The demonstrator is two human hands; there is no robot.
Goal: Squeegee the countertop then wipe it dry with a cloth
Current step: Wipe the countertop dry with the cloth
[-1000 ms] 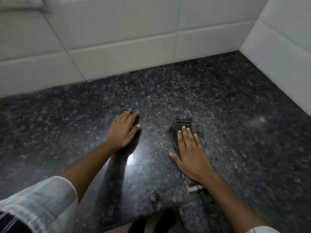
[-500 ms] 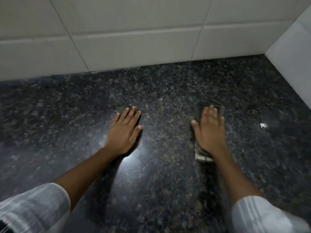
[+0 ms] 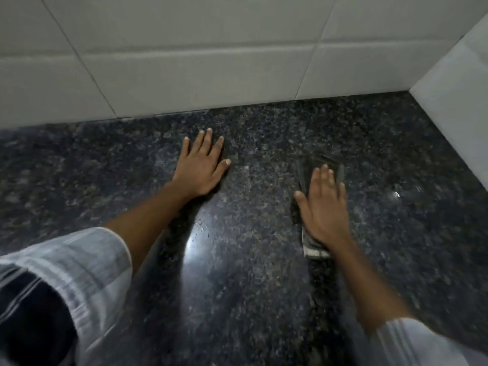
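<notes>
A dark speckled granite countertop (image 3: 250,260) fills the lower view. My right hand (image 3: 323,210) lies flat, palm down, pressing a folded dark cloth (image 3: 314,250) with a pale striped end onto the stone; the cloth shows beyond my fingertips and under my wrist, blurred by motion. My left hand (image 3: 202,166) rests flat on the countertop to the left, fingers spread, holding nothing. No squeegee is in view.
A white tiled wall (image 3: 184,62) rises behind the counter, and a second white wall (image 3: 454,107) closes the right side, forming a corner at the back right. A small bright glint or droplet (image 3: 396,194) sits right of the cloth.
My right hand has slid the cloth to the right and towards the back wall. The view has moved closer to the wall. My left hand stays planted.
</notes>
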